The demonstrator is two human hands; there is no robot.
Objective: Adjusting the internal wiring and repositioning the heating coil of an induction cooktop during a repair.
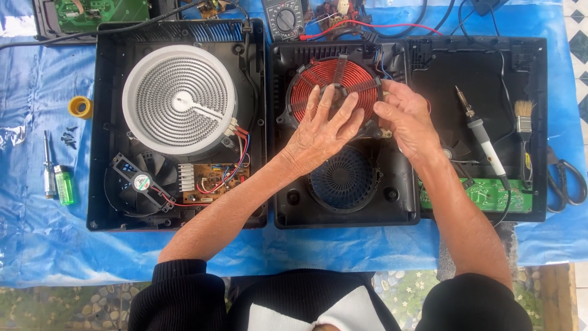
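Observation:
A round copper-red induction coil [331, 76] sits in the upper part of the middle black cooker housing [288, 202]. My left hand [321, 132] lies flat on the coil's lower half with fingers spread. My right hand [407, 119] grips the coil's right edge, thumb and fingers curled around the rim. Below the hands a blue round fan grille [349, 184] shows in the housing floor.
At left, an opened cooker has a white ribbed heating disc [177, 98], a fan [142, 182] and a circuit board [214, 181]. At right, a black cover [533, 208] carries a soldering iron [484, 141], brush [524, 122] and green board [490, 195]. A multimeter [283, 18], screwdriver [48, 165], green lighter [64, 185], tape roll [80, 106] and scissors [566, 181] lie on the blue sheet.

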